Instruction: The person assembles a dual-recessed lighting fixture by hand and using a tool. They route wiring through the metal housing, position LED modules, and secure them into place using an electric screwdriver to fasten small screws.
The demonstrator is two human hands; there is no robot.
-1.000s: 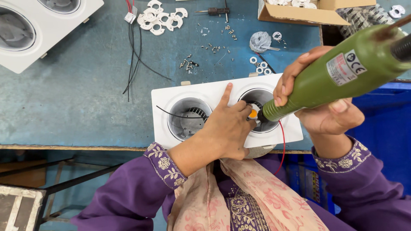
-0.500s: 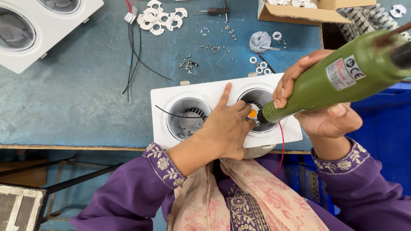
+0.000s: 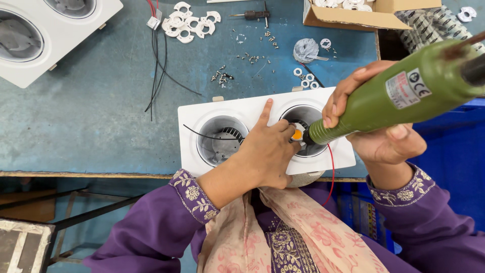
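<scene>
A white double downlight housing lies at the near edge of the blue table. My left hand rests on it between its two round openings, fingers at the rim of the right opening, where a small orange part shows. My right hand grips a green electric screwdriver, whose tip points into the right opening. A black wire crosses the left opening and a red wire hangs off the housing's near edge.
Another white housing sits at the far left. White plastic rings, loose screws, black and red cables, a small screwdriver and a cardboard box lie at the back. A blue bin stands at right.
</scene>
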